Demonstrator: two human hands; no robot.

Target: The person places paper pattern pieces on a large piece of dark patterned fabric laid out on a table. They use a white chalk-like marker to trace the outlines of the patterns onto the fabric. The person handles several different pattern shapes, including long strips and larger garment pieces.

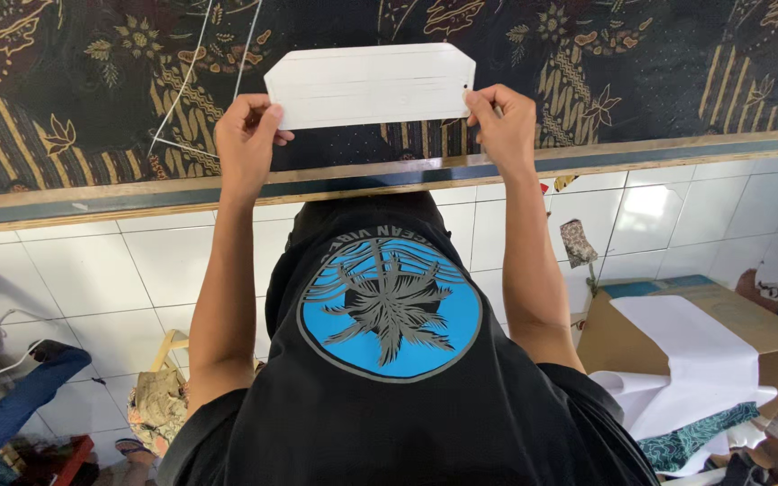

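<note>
Dark patterned fabric (92,99) with chalk lines covers the table (65,209). A white card template (371,85) with clipped corners lies flat on the fabric. The left hand (247,144) pinches its left end; the right hand (504,126) pinches its right end.

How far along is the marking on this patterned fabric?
Done: white chalk lines already cross the dark patterned fabric at left. In hand: left hand and right hand hold the white card template flat on it. Left: no outline shows around the template yet.
</note>
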